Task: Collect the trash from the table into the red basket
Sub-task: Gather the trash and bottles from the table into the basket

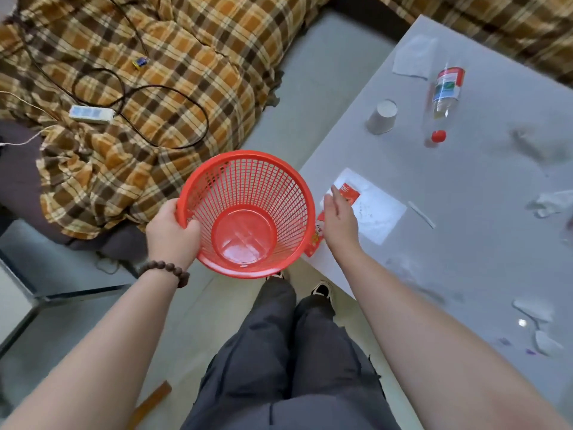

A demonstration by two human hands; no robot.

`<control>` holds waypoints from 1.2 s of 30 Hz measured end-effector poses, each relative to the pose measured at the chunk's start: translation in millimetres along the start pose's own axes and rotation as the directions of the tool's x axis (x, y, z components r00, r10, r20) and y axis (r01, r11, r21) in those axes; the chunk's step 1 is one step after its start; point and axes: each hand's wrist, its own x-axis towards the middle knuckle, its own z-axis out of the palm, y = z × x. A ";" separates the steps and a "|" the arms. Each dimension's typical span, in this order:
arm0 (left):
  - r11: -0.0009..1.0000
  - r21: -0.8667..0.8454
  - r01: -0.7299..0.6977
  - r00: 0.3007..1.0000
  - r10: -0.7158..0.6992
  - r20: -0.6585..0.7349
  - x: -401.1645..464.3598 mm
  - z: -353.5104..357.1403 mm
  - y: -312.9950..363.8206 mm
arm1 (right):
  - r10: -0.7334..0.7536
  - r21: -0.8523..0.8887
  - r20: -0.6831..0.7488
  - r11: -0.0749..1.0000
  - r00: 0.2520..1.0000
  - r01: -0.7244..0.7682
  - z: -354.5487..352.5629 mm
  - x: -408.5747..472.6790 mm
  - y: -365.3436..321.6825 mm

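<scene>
My left hand [172,232] grips the left rim of the red basket [248,169], held up beside the table's near-left corner; nothing lies inside it. My right hand [339,218] hovers over that corner with fingers apart, above a red wrapper [349,193] and a second red wrapper [315,240] at the table's edge. On the grey table [465,243] lie a white sheet [376,209], an upturned paper cup [382,117], a clear plastic bottle [445,97] with a red cap, a white stick [421,214] and several crumpled tissues [552,203].
A sofa with a plaid cover [186,72] stands to the left, with a power strip [91,114] and black cables on it. A second plaid seat [496,23] runs behind the table. A glass-topped stand [37,274] is at lower left. My legs and shoes are below the basket.
</scene>
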 end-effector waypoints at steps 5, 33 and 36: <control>0.990 0.113 -0.083 0.996 0.088 -0.036 37.7 18.3 -10.1 | 0.005 -0.487 -0.017 0.873 1.000 -0.013 3.2 53.0 68.4; 0.961 0.020 -0.275 0.955 0.270 0.124 70.4 5.8 67.0 | -0.623 -0.537 -0.256 0.728 0.739 0.427 -44.9 -19.4 -78.8; 0.930 -0.069 -0.362 0.911 0.368 0.184 56.1 4.7 85.5 | -0.668 -0.581 -0.216 0.674 0.712 0.456 -35.1 -34.3 -100.6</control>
